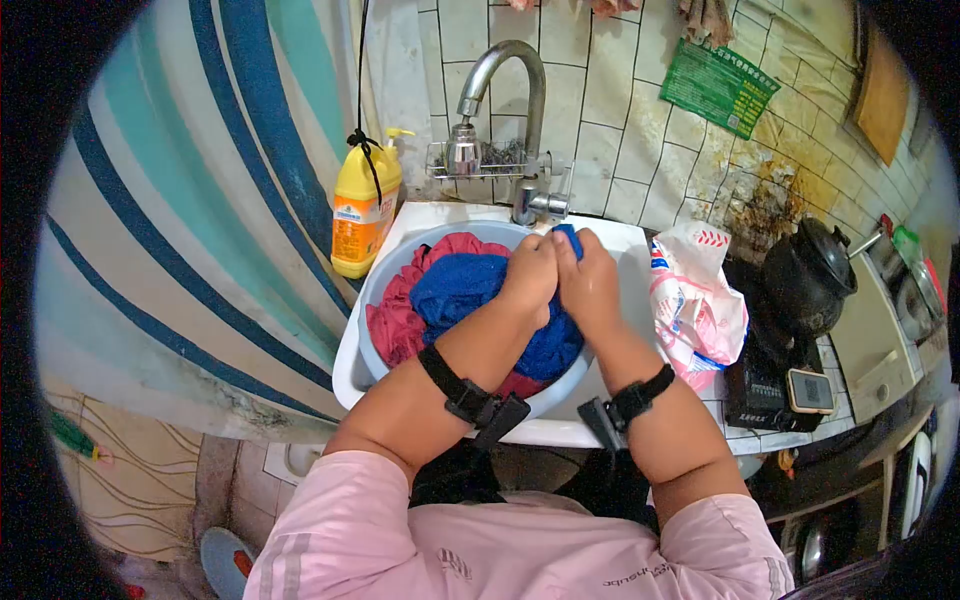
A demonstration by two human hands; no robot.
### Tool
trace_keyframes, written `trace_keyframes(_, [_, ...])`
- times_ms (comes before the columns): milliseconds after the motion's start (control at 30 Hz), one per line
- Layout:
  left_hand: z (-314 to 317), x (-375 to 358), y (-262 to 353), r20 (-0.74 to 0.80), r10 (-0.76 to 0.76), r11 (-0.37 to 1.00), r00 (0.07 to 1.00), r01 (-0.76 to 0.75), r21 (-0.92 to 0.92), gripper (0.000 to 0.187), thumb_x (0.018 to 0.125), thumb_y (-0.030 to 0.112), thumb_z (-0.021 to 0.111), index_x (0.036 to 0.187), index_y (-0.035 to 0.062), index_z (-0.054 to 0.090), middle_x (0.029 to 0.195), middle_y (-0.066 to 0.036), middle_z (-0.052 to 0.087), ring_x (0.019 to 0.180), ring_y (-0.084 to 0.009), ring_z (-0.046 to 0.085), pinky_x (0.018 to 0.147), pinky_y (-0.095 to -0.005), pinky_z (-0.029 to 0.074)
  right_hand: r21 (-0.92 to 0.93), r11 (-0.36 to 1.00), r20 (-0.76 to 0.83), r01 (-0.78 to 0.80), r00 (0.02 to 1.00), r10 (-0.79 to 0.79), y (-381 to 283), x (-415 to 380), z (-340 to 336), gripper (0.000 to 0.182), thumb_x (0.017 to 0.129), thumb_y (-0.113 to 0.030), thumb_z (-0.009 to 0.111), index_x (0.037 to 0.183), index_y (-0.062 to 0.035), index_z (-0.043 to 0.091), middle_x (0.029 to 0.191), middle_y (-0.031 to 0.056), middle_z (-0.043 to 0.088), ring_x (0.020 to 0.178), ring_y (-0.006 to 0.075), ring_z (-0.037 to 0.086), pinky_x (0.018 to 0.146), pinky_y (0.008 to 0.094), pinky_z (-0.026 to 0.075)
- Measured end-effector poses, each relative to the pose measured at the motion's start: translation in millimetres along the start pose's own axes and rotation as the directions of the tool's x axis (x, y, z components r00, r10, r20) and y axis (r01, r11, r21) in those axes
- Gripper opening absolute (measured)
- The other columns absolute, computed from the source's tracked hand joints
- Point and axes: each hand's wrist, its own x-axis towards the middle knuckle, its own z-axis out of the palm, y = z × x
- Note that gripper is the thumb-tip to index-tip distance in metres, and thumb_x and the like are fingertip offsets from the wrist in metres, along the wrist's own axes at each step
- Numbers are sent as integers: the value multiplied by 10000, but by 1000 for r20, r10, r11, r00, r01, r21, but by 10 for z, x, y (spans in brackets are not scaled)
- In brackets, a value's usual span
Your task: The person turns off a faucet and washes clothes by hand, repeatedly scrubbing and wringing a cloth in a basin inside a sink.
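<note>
A light blue-grey plastic basin (372,345) stands in the white sink (350,385), filled with a bunched blue cloth (455,290) and a crumpled red cloth (400,310). Both of my hands meet over its far right side. My left hand (532,272) is closed in a fist, with the blue cloth right below it. Beside it, my right hand (592,280) grips blue fabric, part of which shows under the thumb. The stretch of cloth between my palms is hidden.
A chrome faucet (535,110) arches behind the basin. A yellow pump bottle (365,215) hangs by a cord at the left, near a striped curtain (200,200). To the right are a white-and-red plastic bag (700,300), a black pot (810,275) and a phone-like device (810,391).
</note>
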Motion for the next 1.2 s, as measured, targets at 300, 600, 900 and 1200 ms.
trace_keyframes(300, [-41,103,-43,-95,45,999,994,-43,18,380,979,348,450,1033,-8,569,973,-152,612,892,-221,571,757,-367,458,216,968,-39,131,991,-125,122,-33,10,295,911,-292,555,973,-5,533,874,260,593,795,428,579,711,443,466])
trace_keyframes(600, [-30,-27,38,-45,-74,994,996,77,73,473,984,349,382,1310,13,451,1302,-173,496,1178,-289,475,949,-434,400,-15,998,32,55,998,-55,229,89,122,346,945,-328,482,936,16,518,830,328,591,833,510,562,726,547,436])
trace_keyframes(900, [-188,156,-86,124,-111,977,986,131,-167,448,980,391,394,1156,0,522,1155,-159,561,1049,-258,531,881,-397,431,-21,987,115,162,981,-159,-103,-196,-30,341,937,-343,475,927,-3,501,812,299,600,814,497,569,719,534,451])
trace_keyframes(1200, [-23,-68,125,-11,-139,975,990,139,175,455,972,387,411,1273,55,489,1248,-128,533,1094,-263,510,926,-468,399,4,1000,72,7,997,-8,401,136,147,384,949,-341,457,870,25,541,835,320,598,834,496,575,728,533,450])
